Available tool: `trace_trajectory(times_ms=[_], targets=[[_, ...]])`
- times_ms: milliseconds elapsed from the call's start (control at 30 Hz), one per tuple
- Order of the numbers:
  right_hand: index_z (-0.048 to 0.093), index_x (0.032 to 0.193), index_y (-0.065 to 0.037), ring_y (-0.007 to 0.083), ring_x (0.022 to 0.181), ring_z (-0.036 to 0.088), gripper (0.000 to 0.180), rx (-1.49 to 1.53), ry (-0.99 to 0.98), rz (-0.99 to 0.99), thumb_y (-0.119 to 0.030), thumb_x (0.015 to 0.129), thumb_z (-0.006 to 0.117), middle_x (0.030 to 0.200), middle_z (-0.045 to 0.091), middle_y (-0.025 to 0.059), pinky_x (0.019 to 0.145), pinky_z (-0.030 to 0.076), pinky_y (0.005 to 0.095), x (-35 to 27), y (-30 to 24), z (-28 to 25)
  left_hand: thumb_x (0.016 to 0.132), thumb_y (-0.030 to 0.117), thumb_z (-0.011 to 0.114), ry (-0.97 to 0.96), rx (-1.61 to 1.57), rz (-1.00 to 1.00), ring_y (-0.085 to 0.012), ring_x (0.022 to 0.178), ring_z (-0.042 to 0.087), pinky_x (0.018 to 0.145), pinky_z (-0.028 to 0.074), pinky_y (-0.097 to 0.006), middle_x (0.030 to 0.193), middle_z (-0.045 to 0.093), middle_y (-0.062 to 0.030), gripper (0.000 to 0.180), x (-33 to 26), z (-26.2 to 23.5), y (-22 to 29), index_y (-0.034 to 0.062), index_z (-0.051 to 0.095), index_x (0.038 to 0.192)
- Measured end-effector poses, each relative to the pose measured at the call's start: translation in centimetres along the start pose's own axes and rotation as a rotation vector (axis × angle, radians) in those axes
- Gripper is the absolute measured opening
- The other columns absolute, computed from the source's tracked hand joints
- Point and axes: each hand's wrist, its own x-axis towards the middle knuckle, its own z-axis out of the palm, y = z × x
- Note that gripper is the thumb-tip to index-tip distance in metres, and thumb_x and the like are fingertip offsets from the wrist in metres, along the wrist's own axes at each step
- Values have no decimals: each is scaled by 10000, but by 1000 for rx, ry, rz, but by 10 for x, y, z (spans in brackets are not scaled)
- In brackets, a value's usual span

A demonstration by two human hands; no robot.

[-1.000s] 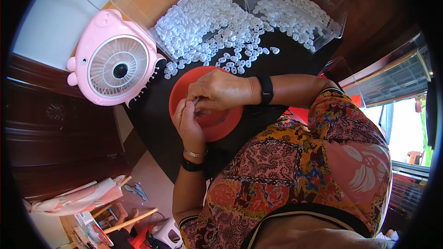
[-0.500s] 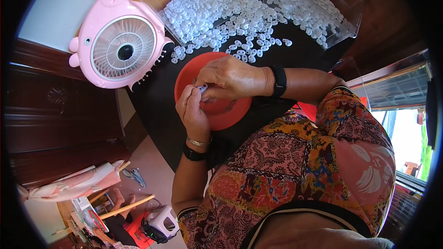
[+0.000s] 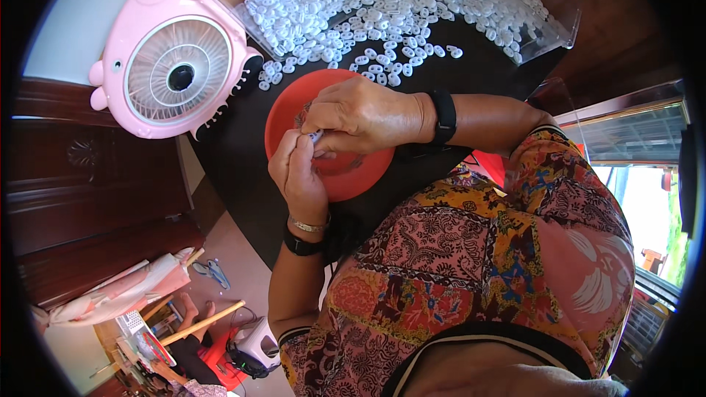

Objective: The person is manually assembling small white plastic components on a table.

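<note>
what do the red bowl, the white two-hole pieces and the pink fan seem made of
Red bowl: probably plastic, smooth, judging by its even colour. White two-hole pieces: likely moulded plastic, given their matching rounded shapes; finish unclear. Pink fan: apparently hard plastic, glossy, with highlights on its casing.

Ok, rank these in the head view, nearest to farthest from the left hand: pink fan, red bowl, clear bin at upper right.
1. Red bowl: nearest, right below the left hand.
2. Pink fan: to the upper left.
3. Clear bin: farthest, at the upper right.
</note>
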Motion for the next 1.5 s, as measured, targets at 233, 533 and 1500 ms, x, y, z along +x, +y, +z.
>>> trace_trajectory(times_ms=[233, 533, 1500], targets=[[576, 887, -58, 267, 732, 605, 290, -142, -7, 51, -248, 740, 740, 793, 589, 71, 616, 501, 360, 2, -4, -2, 913, 126, 468, 108, 202, 121, -71, 611, 453, 526, 329, -224, 677, 518, -26, 224, 4, 3, 6, -29, 524, 760], [518, 774, -60, 275, 691, 597, 327, -211, -143, 102, -340, 767, 687, 727, 567, 86, 596, 493, 375, 0, -5, 2, 889, 97, 463, 40, 164, 4, -68, 525, 405, 481, 315, -237, 595, 473, -11, 214, 6, -2, 2, -17, 524, 719], [565, 877, -78, 256, 726, 618, 300, 53, 38, 107, -242, 728, 767, 790, 602, 45, 624, 503, 353, -3, 9, 8, 958, 103, 405, 100, 252, 71, -111, 643, 523, 579, 410, -244, 726, 541, -73, 231, 2, -4, -3, -60, 542, 870]])
